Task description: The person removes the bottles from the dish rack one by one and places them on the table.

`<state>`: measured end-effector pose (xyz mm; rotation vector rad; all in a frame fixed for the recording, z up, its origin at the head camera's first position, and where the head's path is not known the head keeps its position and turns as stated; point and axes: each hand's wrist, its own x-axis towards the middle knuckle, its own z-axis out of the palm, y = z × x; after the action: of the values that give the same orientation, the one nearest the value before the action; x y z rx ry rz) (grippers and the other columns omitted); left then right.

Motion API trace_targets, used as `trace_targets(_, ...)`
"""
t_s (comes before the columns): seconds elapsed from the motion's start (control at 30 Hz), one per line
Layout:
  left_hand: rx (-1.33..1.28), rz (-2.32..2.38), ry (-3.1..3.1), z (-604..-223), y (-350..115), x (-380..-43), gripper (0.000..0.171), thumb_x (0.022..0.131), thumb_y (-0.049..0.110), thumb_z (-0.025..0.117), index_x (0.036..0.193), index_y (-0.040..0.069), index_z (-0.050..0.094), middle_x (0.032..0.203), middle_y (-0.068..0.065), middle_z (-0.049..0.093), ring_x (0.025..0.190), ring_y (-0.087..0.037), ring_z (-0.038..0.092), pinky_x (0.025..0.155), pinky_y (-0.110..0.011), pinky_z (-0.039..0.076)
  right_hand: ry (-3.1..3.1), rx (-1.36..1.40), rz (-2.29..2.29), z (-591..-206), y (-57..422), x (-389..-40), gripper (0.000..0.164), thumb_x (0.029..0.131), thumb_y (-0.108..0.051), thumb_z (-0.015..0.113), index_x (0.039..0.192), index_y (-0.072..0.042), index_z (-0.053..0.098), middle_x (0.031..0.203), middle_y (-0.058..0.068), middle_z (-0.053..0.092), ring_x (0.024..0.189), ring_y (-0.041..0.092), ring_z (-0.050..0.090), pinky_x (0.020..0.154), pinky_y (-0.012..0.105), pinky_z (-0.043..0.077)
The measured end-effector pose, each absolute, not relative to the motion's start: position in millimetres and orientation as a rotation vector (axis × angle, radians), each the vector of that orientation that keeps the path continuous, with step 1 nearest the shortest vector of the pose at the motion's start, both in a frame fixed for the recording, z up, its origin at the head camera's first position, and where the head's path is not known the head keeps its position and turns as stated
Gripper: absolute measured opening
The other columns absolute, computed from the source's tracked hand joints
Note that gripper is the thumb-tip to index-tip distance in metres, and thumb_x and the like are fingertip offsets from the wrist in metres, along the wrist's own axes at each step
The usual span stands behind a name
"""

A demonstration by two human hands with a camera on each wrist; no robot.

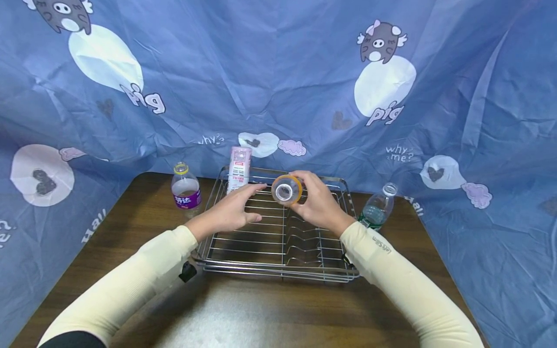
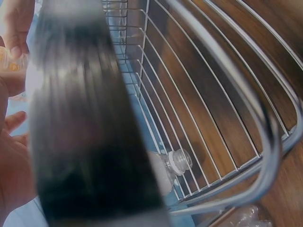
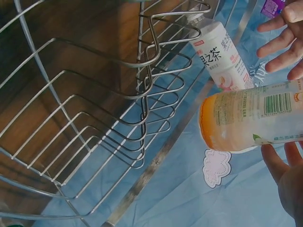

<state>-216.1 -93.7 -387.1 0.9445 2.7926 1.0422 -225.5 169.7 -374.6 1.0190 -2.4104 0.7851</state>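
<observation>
My right hand (image 1: 319, 200) grips a clear plastic bottle with an orange band (image 1: 287, 190) above the wire dish rack (image 1: 248, 265). One round end of this bottle faces the head camera. Its printed label and orange end show in the right wrist view, the orange end pointing toward the rack. Just left of the bottle, my left hand (image 1: 230, 209) hovers with fingers extended, holding nothing. Behind it, a white and pink labelled bottle (image 1: 239, 169) stands neck down in the rack; its capless neck (image 2: 181, 161) shows at the wires in the left wrist view.
A purple-labelled bottle (image 1: 187, 193) stands left of the rack. To the right is a clear, green-labelled bottle (image 1: 377, 210), partly hidden by my right forearm. The brown table (image 1: 243, 314) meets a blue printed cloth (image 1: 278, 72) behind. A dark blurred strip (image 2: 90, 123) blocks much of the left wrist view.
</observation>
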Motion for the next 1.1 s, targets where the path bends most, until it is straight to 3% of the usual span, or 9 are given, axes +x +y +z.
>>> trace_targets(0.3, 0.932, 1.028, 2.786, -386.6, -91.7, -216.1, 0.081, 0.085, 0.017, 0.082, 0.153, 0.007, 0.039, 0.154, -0.016, 0.043, 0.141, -0.035, 0.040, 0.117, -0.051, 0.031, -2.409, 0.968, 0.899, -373.5, 167.4, -222.9, 0.077, 0.071, -0.009, 0.092, 0.134, -0.005, 0.049, 0.127, 0.013, 0.060, 0.119, 0.029, 0.058, 0.102, 0.050, 0.049)
trace_targets(0.73, 0.926, 1.035, 2.776, -384.8, -85.6, -216.2, 0.080, 0.086, 0.017, 0.081, 0.153, 0.008, 0.039, 0.153, -0.015, 0.045, 0.141, -0.034, 0.041, 0.117, -0.051, 0.032, -2.426, 0.906, 0.978, -373.8, 164.4, -221.4, 0.078, 0.069, -0.010, 0.094, 0.133, -0.005, 0.049, 0.124, 0.013, 0.064, 0.116, 0.028, 0.061, 0.099, 0.047, 0.050)
trace_targets(1.1, 0.928, 1.024, 2.796, -384.3, -84.2, -216.7, 0.080, 0.086, 0.019, 0.082, 0.153, 0.007, 0.039, 0.153, -0.014, 0.045, 0.140, -0.035, 0.042, 0.115, -0.052, 0.034, -2.429, 0.919, 1.055, -374.3, 164.7, -219.7, 0.077, 0.072, -0.012, 0.093, 0.134, -0.005, 0.048, 0.122, 0.012, 0.063, 0.112, 0.025, 0.064, 0.089, 0.037, 0.058)
